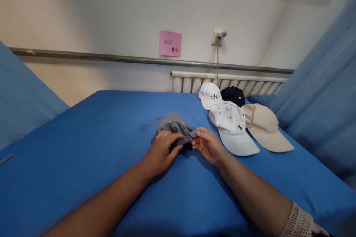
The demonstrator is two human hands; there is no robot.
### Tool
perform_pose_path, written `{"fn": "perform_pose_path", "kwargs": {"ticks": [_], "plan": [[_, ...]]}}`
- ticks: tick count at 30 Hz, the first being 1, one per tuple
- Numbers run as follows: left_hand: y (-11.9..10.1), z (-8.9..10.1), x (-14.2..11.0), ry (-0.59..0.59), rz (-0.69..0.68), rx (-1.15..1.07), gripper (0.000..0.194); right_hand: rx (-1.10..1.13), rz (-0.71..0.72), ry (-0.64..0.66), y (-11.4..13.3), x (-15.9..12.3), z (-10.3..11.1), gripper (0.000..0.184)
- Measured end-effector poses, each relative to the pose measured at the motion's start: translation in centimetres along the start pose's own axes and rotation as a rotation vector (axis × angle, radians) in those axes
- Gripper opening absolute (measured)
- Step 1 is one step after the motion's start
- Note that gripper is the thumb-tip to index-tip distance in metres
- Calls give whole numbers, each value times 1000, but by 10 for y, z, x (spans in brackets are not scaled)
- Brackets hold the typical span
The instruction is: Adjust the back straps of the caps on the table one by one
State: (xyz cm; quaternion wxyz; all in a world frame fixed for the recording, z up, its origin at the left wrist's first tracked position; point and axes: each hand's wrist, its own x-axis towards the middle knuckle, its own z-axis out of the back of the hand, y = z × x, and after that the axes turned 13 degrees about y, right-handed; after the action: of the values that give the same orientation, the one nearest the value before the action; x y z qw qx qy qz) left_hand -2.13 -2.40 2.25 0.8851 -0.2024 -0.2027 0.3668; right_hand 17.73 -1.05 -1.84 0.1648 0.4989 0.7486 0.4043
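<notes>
A grey baseball cap (172, 122) rests on the blue cloth of the table, its brim pointing away from me. Its back strap (185, 140), with a dark buckle, stretches between my two hands. My left hand (163, 150) pinches the strap's left part between thumb and fingers, beside the crown. On the other side, my right hand (207, 142) grips the strap's right end between thumb and forefinger, its other fingers curled. Parts of the cap's crown are hidden behind my left fingers.
To the right lie a white cap with black letters (210, 96), a black cap (233, 95), a pale cap with a small blue emblem (230, 122) and a beige cap (264, 124). Blue curtains (319, 92) hang at both sides. A radiator (267, 85) and wall rail (111, 56) stand behind.
</notes>
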Motion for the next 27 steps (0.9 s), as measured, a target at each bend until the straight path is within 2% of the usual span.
{"fn": "perform_pose_path", "kwargs": {"ticks": [4, 9, 16, 27], "plan": [[1, -1, -1, -22, 29, -44, 28, -5, -9, 15, -1, -1, -4, 19], [4, -4, -1, -33, 21, 54, 34, -34, -31, 42, -6, -1, -8, 22], [2, -5, 2, -26, 21, 87, 20, -92, -28, 49, -8, -1, -7, 20], [-10, -9, 0, -80, 82, 102, 5, -189, 1, 96, -7, -4, -11, 17]]}}
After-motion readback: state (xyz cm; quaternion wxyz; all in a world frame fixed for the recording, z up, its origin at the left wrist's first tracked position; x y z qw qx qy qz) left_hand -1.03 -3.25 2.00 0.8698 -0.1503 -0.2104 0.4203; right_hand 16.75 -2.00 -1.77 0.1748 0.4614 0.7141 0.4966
